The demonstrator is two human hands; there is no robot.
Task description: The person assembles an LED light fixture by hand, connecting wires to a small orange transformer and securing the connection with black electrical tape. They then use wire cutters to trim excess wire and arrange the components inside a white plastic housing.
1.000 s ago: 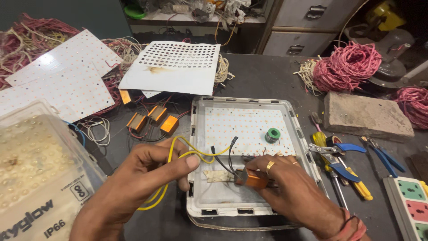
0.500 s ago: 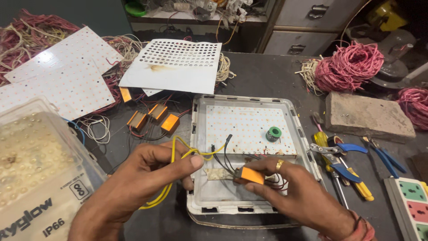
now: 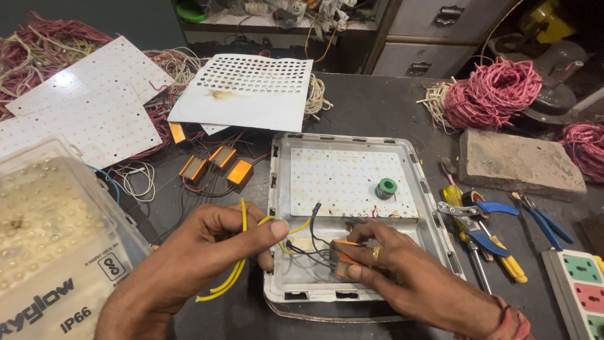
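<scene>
While your left hand (image 3: 207, 252) pinches a yellow wire (image 3: 242, 217) between thumb and curled fingers at the left edge of the grey lamp housing (image 3: 280, 189), your right hand (image 3: 390, 267) rests inside the housing's lower compartment, its fingers closed around a small orange block (image 3: 345, 258) with dark leads running from it. That yellow wire loops up past your thumb and trails down below your palm, off the housing's left side, while its other end bends into the lower compartment toward the block. Above your right hand, the white LED panel (image 3: 343, 179) fills the housing's upper part, and a small green solder spool (image 3: 386, 187) sits on the panel's right side. Three more orange blocks (image 3: 217, 167) lie with their wires on the dark table just left of the housing. A perforated white sheet (image 3: 248, 94) lies beyond the housing's top left corner. Right of the housing lie blue-handled pliers (image 3: 478, 217) and a yellow-handled screwdriver (image 3: 454, 198), with a flat grey stone block (image 3: 519, 165) above them and a coil of pink wire (image 3: 494, 91) farther back. A clear plastic cover (image 3: 50, 233) sits far left of the housing.
</scene>
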